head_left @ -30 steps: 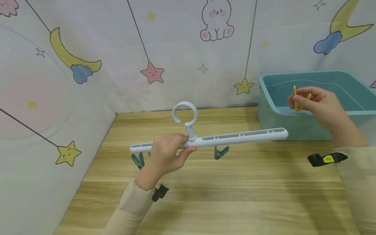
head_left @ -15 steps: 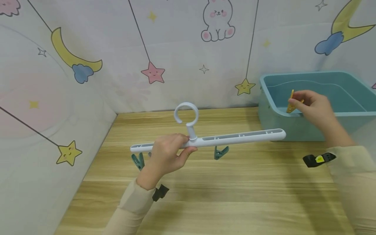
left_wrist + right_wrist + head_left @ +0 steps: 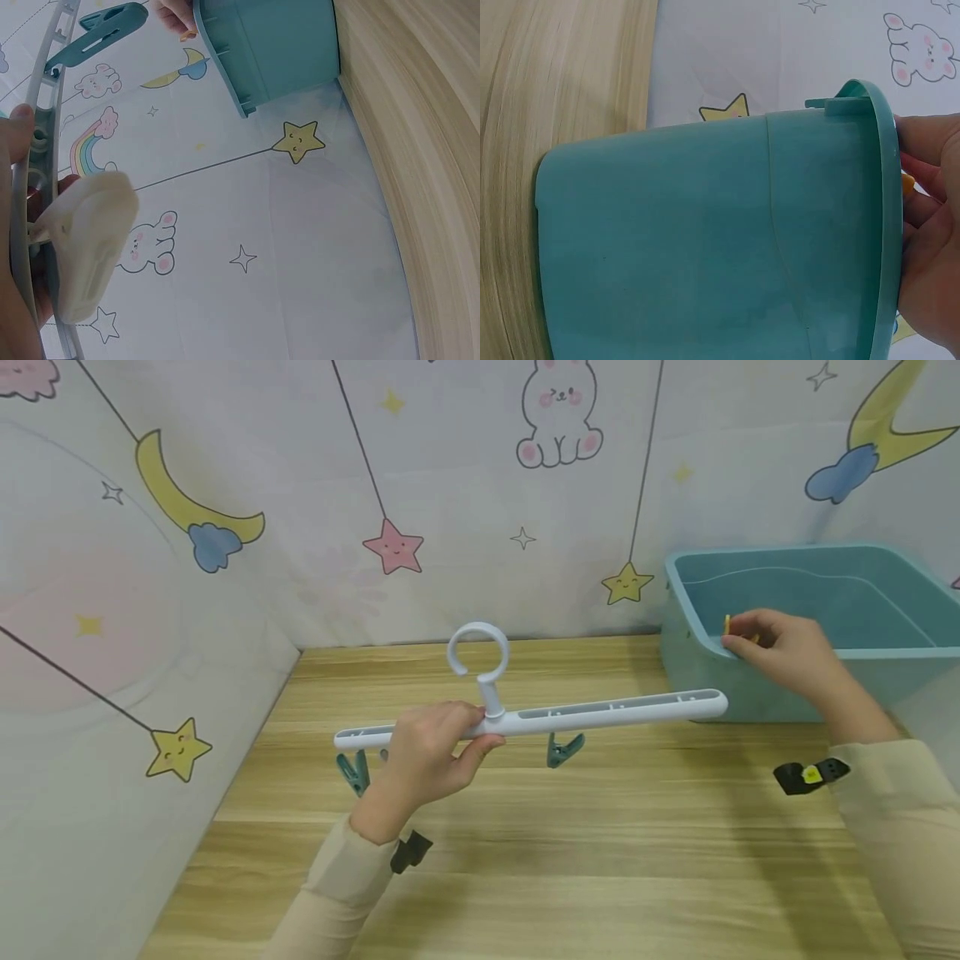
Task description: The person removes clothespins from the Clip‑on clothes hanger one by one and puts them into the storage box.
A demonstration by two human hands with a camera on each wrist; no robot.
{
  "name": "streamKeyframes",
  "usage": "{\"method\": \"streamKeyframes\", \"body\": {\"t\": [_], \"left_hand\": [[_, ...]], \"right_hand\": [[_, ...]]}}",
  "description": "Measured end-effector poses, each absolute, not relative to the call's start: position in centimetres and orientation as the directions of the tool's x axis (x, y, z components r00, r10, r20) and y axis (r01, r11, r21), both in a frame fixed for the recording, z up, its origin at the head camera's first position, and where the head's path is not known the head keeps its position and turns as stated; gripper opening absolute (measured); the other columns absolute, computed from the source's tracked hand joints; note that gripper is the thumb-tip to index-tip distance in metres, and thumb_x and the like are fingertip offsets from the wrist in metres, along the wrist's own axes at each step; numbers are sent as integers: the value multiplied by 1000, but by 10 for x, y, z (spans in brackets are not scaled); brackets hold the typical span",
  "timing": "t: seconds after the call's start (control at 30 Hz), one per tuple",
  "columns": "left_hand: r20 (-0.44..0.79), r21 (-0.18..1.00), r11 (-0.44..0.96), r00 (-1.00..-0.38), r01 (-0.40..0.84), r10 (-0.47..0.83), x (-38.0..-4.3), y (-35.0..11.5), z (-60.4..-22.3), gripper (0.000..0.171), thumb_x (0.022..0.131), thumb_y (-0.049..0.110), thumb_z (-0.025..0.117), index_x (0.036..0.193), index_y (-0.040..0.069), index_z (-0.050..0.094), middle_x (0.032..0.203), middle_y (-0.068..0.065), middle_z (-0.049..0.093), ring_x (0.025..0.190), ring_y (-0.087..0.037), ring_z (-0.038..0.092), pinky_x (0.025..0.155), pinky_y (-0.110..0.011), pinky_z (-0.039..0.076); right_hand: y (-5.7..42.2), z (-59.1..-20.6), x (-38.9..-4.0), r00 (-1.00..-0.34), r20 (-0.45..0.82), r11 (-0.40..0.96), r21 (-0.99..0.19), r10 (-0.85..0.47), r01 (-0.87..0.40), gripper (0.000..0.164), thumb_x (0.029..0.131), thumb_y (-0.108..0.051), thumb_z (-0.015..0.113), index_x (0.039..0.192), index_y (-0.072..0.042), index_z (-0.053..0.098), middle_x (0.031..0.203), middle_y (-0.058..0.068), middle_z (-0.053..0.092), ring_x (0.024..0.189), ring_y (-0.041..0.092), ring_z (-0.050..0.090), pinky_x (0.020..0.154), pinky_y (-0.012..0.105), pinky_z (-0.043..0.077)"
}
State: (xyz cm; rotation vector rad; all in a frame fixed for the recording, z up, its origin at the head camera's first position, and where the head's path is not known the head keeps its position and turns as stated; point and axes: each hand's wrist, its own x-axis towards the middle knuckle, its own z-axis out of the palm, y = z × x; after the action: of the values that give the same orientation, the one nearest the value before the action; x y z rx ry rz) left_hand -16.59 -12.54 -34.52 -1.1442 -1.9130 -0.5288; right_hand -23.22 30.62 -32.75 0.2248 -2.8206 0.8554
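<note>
My left hand [image 3: 435, 752] grips a white clip hanger [image 3: 615, 713] by its bar, just below the round hook. Green clips hang under the bar, one at the left end [image 3: 354, 772] and one right of the hand [image 3: 564, 749]. In the left wrist view a pale clip [image 3: 94, 240] hangs close to the hand, and a green clip [image 3: 101, 34] sits farther along. Between thumb and fingers, my right hand [image 3: 787, 650] pinches a small yellow clip [image 3: 727, 624], mostly covered by the fingers. That hand is at the front rim of the teal bin.
The teal bin [image 3: 750, 685] stands at the right against the patterned backdrop [image 3: 465, 485]; its floor is largely out of sight. Below the hanger lies the wood-grain tabletop [image 3: 570, 860]. A second patterned wall [image 3: 90, 827] borders the left side.
My right hand has moved left and down along the bin's front rim, carrying the yellow clip, which has turned and is now more hidden. The left hand and hanger have hardly moved.
</note>
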Motion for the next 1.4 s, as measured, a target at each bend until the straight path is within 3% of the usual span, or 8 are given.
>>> {"method": "streamKeyframes", "body": {"t": [0.23, 0.4, 0.63, 0.7, 0.83, 0.93, 1.07, 1.4], "left_hand": [[816, -51, 497, -250, 866, 521, -167, -127, -348, 36, 100, 36, 51, 89, 2, 56, 73, -7, 69, 54, -12, 60, 44, -22, 44], [819, -57, 495, -243, 867, 520, -167, -127, -348, 36, 100, 36, 50, 88, 3, 56, 73, -6, 69, 54, -12, 61, 45, -22, 45], [810, -63, 501, -250, 863, 531, -166, -125, -346, 36, 101, 36, 49, 89, 3, 56, 74, -6, 69, 54, -11, 60, 45, -21, 43], [809, -65, 503, -249, 862, 532, -166, -125, -346, 36, 101, 37, 48, 89, 4, 56, 73, -5, 69, 53, -11, 59, 44, -20, 42], [811, -64, 506, -250, 860, 529, -166, -125, -346, 35, 101, 36, 48, 89, 4, 55, 72, -5, 68, 52, -10, 57, 43, -20, 41], [809, -62, 512, -257, 857, 528, -165, -125, -345, 36, 101, 37, 48, 89, 4, 56, 72, -5, 68, 52, -10, 56, 43, -20, 40], [805, -63, 523, -266, 850, 530, -165, -123, -345, 37, 101, 37, 48, 89, 3, 56, 71, -5, 67, 51, -10, 55, 42, -20, 39], [790, -46, 540, -300, 840, 534, -168, -118, -345, 39, 101, 38, 47, 88, 3, 57, 68, -4, 65, 49, -10, 53, 42, -19, 38]], "right_hand": [[305, -328, -231, -971, 219, 838, -508, -99, -200, 44, 97, -38, 57, 118, 0, 60, 105, 18, 61, 76, 7, 44, 57, 27, 38], [303, -328, -230, -972, 212, 841, -503, -101, -198, 46, 97, -39, 55, 121, 0, 58, 109, 21, 61, 87, 22, 50, 62, 29, 41], [303, -328, -219, -967, 236, 809, -548, -94, -212, 48, 99, -39, 52, 126, 0, 54, 123, 25, 57, 116, 43, 47, 84, 56, 43], [303, -328, -213, -955, 284, 799, -555, -79, -232, 43, 98, -37, 55, 124, -2, 57, 120, 10, 61, 118, 35, 49, 84, 43, 45], [296, -325, -196, -919, 393, 770, -576, -33, -274, 32, 96, -30, 61, 117, -6, 64, 102, -30, 54, 105, -5, 48, 75, 19, 35], [287, -317, -180, -872, 490, 744, -580, -6, -331, 26, 94, -24, 63, 113, -5, 66, 96, -41, 48, 96, -20, 40, 76, 12, 32], [271, -303, -158, -780, 626, 662, -583, -3, -471, 15, 92, -8, 64, 107, -8, 70, 98, -33, 57, 97, -13, 50, 82, 5, 35], [244, -295, -125, -684, 711, 399, -586, -165, -705, 14, 86, 15, 59, 100, 16, 62, 103, -9, 69, 101, 7, 61, 93, 15, 42]]}}
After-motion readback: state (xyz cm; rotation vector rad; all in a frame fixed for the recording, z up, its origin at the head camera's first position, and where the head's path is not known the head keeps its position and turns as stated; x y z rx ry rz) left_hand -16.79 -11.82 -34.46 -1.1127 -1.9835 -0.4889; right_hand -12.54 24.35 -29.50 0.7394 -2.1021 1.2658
